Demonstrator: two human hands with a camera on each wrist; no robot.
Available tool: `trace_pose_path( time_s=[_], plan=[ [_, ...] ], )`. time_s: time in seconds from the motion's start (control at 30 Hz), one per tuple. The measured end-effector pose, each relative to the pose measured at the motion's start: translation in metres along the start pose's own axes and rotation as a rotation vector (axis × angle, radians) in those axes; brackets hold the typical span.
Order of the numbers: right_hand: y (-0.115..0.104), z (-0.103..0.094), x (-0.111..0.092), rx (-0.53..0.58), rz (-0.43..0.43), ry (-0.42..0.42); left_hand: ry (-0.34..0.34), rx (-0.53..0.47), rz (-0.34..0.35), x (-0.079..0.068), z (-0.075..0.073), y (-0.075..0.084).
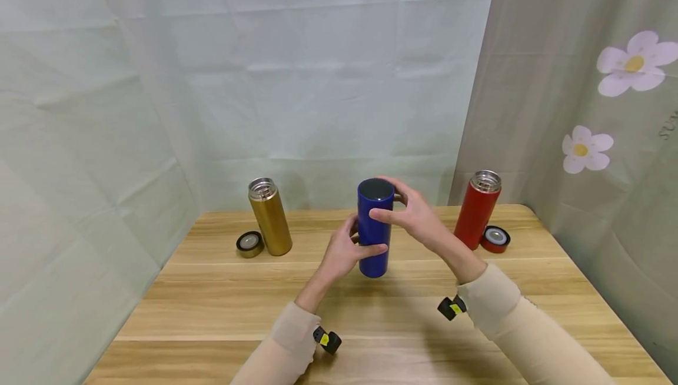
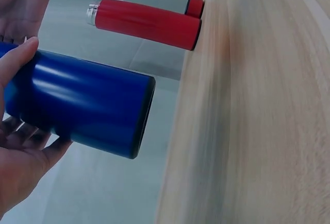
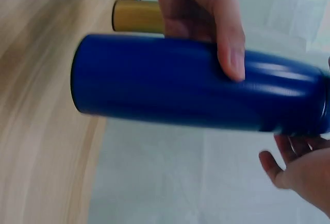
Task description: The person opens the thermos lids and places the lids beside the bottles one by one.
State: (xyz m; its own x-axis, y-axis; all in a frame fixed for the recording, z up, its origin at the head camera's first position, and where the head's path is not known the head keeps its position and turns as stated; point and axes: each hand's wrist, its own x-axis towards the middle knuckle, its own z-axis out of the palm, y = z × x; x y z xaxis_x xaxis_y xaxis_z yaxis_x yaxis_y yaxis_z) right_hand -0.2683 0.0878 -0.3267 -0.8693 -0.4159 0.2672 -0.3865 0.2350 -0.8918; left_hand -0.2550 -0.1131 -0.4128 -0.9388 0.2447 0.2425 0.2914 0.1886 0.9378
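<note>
A blue vacuum flask (image 1: 374,226) with a dark top is held upright above the table, its base apart from the wood in the left wrist view. My left hand (image 1: 341,252) grips its middle, thumb across the front and fingers behind. Around the upper end is my right hand (image 1: 415,214), with its thumb on the near side and its fingers at the far side. The right wrist view shows the flask's blue body (image 3: 154,82) lengthwise, with the left thumb (image 3: 234,59) over it; the top end is cut off by the frame edge.
At the left stands an uncapped gold flask (image 1: 272,223), its gold lid (image 1: 249,244) beside it. An uncapped red flask (image 1: 475,214) stands at the right, next to its red lid (image 1: 495,239). Curtains hang behind the wooden table (image 1: 212,308).
</note>
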Motion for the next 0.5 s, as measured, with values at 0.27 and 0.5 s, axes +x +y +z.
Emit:
trace_pose_path(
  time_s=[0.27, 0.5],
  plan=[
    [0.0019, 0.0095, 0.002, -0.021, -0.01, 0.098, -0.021, -0.005, 0.023, 0.0002, 0.0019, -0.0035],
    [0.0022, 0.0067, 0.0002, 0.051, -0.044, 0.106, -0.047, -0.025, 0.021, 0.0005, 0.0035, -0.0051]
  ],
)
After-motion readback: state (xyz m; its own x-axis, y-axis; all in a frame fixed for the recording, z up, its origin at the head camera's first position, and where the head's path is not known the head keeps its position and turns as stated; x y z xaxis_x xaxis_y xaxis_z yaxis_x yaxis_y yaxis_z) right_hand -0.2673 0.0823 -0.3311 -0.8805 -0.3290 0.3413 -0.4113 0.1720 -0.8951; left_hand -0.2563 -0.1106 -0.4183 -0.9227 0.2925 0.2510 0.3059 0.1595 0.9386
